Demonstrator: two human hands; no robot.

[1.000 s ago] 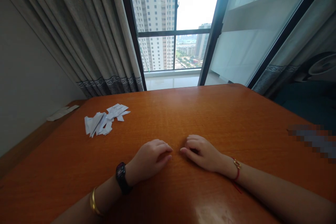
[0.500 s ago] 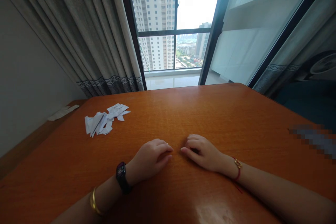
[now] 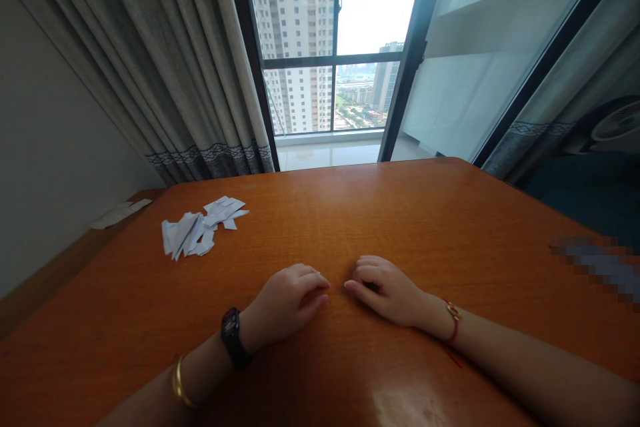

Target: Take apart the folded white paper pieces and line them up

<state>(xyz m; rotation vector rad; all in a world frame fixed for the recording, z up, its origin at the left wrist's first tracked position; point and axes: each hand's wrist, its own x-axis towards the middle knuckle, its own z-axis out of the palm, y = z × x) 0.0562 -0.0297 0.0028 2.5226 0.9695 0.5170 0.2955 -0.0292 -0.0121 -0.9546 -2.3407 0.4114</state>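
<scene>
My left hand [image 3: 291, 300] rests on the brown wooden table [image 3: 400, 207], its thumb apart from loosely bent fingers and nothing held. A black watch [image 3: 233, 339] and a gold bangle [image 3: 181, 383] are on that arm. Facing it across a small gap, my right hand [image 3: 385, 290] lies on the tabletop with fingers gently curled and the thumb held away from them, also without anything in it. A red cord bracelet [image 3: 455, 321] circles the right wrist. Folded white paper pieces [image 3: 203, 230] lie in a loose pile beyond my left hand, touched by neither hand.
Grey curtains [image 3: 200, 67] hang behind the table's far left edge. A window [image 3: 367, 97] with dark frames stands beyond the far edge. Some pale flat item [image 3: 121, 213] lies on a ledge at the left. A pixelated patch hides something at the right edge.
</scene>
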